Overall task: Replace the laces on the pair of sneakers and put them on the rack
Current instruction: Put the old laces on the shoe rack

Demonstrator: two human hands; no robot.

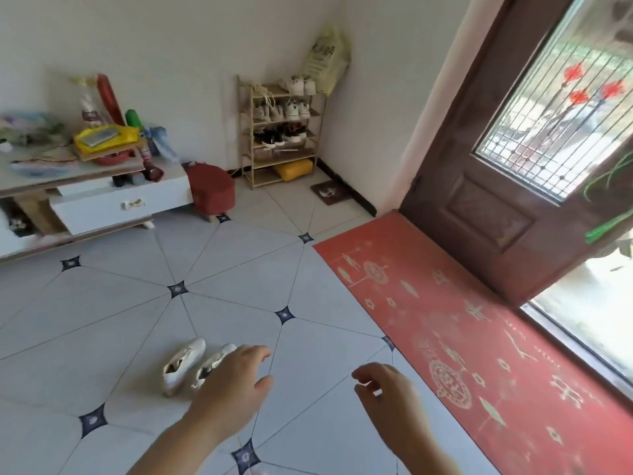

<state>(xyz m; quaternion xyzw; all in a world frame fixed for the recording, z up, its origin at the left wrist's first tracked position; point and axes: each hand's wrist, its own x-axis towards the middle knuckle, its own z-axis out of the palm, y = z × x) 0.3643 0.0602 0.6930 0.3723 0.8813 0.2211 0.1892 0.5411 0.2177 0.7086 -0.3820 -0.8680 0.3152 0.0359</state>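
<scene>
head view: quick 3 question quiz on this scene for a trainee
1. What colour is the stool just left of the shoe rack?
2. The white sneakers lie on: A the tiled floor; B the patterned doormat; C the shoe rack.
3. True or false: every shelf of the shoe rack is bare.

Key: 1 red. 2 A. 3 false, several shelves hold shoes.
</scene>
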